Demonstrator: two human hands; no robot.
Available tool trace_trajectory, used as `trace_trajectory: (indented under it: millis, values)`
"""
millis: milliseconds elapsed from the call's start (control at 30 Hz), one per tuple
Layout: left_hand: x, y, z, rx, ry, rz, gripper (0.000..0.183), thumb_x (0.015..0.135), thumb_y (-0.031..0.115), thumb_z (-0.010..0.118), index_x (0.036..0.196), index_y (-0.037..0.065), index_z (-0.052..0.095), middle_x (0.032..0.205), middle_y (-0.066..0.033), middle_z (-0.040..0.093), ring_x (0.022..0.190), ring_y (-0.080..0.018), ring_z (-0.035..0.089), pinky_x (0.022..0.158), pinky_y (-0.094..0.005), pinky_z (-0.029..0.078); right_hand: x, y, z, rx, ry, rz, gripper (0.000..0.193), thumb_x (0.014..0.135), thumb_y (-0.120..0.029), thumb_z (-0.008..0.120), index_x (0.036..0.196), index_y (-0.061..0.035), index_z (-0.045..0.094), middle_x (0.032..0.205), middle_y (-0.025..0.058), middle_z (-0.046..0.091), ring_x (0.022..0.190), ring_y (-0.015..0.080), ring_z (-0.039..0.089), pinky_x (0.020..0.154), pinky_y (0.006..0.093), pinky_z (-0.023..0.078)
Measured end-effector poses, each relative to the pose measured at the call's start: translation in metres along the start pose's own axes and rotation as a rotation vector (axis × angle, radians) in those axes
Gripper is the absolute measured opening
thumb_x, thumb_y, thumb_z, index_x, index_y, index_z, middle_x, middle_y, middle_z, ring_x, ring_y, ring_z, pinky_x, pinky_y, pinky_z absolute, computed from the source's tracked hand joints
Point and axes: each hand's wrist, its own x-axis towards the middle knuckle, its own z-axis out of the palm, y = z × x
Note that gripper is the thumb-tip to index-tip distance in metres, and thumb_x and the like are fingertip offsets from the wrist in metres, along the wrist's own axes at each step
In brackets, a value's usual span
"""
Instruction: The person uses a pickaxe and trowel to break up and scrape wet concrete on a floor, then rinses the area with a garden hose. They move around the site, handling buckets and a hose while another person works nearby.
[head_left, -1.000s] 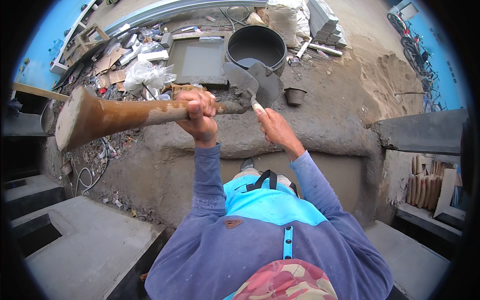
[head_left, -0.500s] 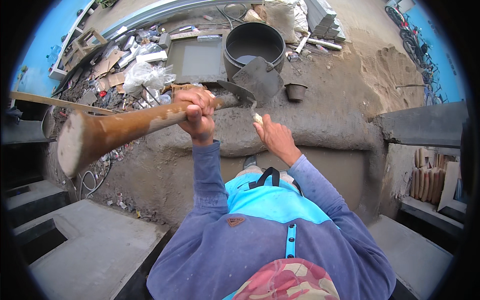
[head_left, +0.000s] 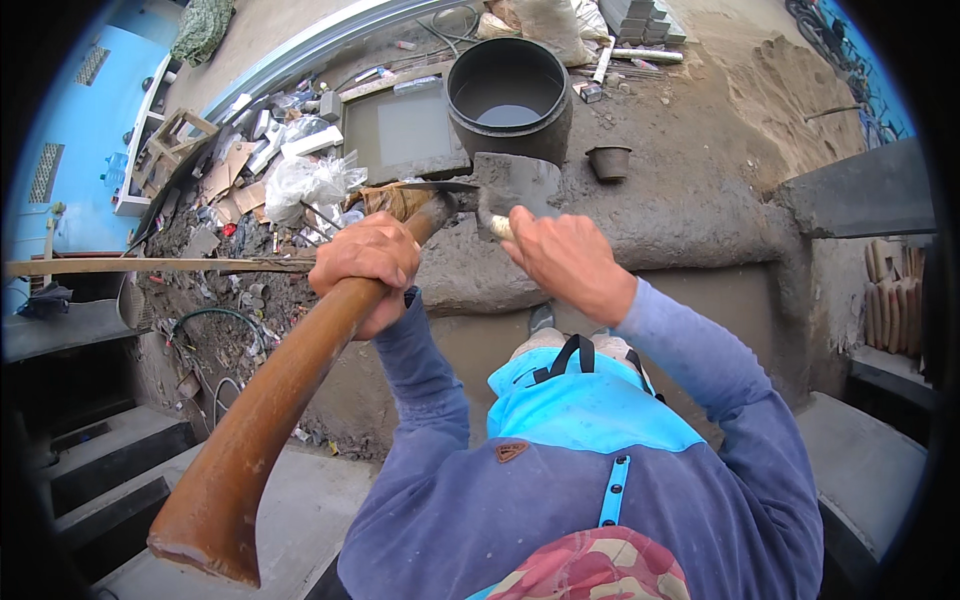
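Observation:
My left hand (head_left: 368, 268) is wrapped round the thick brown wooden handle of a hoe (head_left: 285, 410). Its flared butt end points to the lower left. At the far end of the handle, the broad grey hoe blade (head_left: 522, 182) hangs over the muddy cement ledge, in front of the black tub. My right hand (head_left: 572, 262) is closed on the pale handle of a trowel (head_left: 501, 228). The trowel's dark pointed blade, seen nearly edge-on, reaches left across the hoe's head; whether the two touch, I cannot tell.
A black tub (head_left: 560, 120) of greyish liquid stands ahead, beside a shallow wet tray-like frame (head_left: 405, 125). Right of it sits a small dark bucket (head_left: 609, 164). Rubble and plastic bags (head_left: 305, 185) cover the left. A wooden plank (head_left: 160, 265) juts in; sand (head_left: 790, 90) lies far right.
The hoe's handle has swung down, its butt end now lower and nearer my body. The hoe blade has dropped away from the tub's rim. My right hand keeps the trowel at the hoe's head.

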Motion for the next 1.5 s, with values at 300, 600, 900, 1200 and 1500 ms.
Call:
trace_trajectory:
  millis: [300, 600, 900, 1200, 1500]
  values:
    - [0.024, 0.007, -0.007, -0.229, -0.314, 0.047, 0.012, 0.065, 0.003, 0.061, 0.075, 0.002, 0.055, 0.054, -0.0054, 0.054, 0.04, -0.0167, 0.053, 0.044, -0.03, 0.043, 0.002, 0.004, 0.0, -0.007, 0.046, 0.021, 0.034, 0.094, -0.036, 0.062, 0.091, -0.0029, 0.055, 0.06, 0.0147, 0.064, 0.058, 0.0346, 0.068, 0.051, 0.0437, 0.053]
    - [0.012, -0.006, 0.005, -0.109, 0.063, -0.061, 0.059, 0.091, 0.06, 0.052, 0.07, 0.004, 0.053, 0.048, -0.003, 0.05, 0.037, -0.0154, 0.047, 0.043, -0.0294, 0.041, -0.027, -0.015, -0.007, 0.141, 0.027, 0.095, 0.034, 0.097, -0.036, 0.059, 0.094, -0.0028, 0.051, 0.06, 0.0167, 0.063, 0.057, 0.0368, 0.067, 0.05, 0.046, 0.054]
    - [0.005, -0.023, 0.015, 0.075, 0.677, -0.189, 0.096, 0.073, 0.096, 0.006, 0.071, 0.008, 0.046, 0.052, -0.0024, 0.041, 0.04, -0.0109, 0.04, 0.034, -0.021, 0.033, -0.052, -0.031, 0.03, 0.332, 0.117, 0.206, 0.034, 0.1, -0.035, 0.055, 0.098, -0.0026, 0.044, 0.061, 0.0184, 0.061, 0.055, 0.0396, 0.064, 0.046, 0.0492, 0.049]
    - [0.01, -0.036, 0.022, 0.044, 1.003, -0.258, 0.08, 0.079, 0.09, 0.036, 0.074, 0.011, 0.048, 0.062, -0.0016, 0.045, 0.052, -0.0109, 0.046, 0.045, -0.0197, 0.042, -0.06, -0.026, 0.042, 0.293, 0.151, 0.222, 0.034, 0.099, -0.035, 0.056, 0.099, -0.0026, 0.045, 0.066, 0.0181, 0.064, 0.058, 0.0388, 0.066, 0.048, 0.0476, 0.052]
    - [0.004, -0.058, 0.031, 0.125, 0.995, -0.359, 0.063, 0.077, 0.074, 0.069, 0.087, 0.013, 0.052, 0.077, 0.0002, 0.05, 0.079, -0.0131, 0.057, 0.085, -0.035, 0.048, -0.06, -0.007, 0.084, 0.379, 0.306, 0.257, 0.032, 0.1, -0.033, 0.055, 0.103, -0.0033, 0.043, 0.074, 0.0223, 0.066, 0.065, 0.0446, 0.066, 0.053, 0.0546, 0.052]
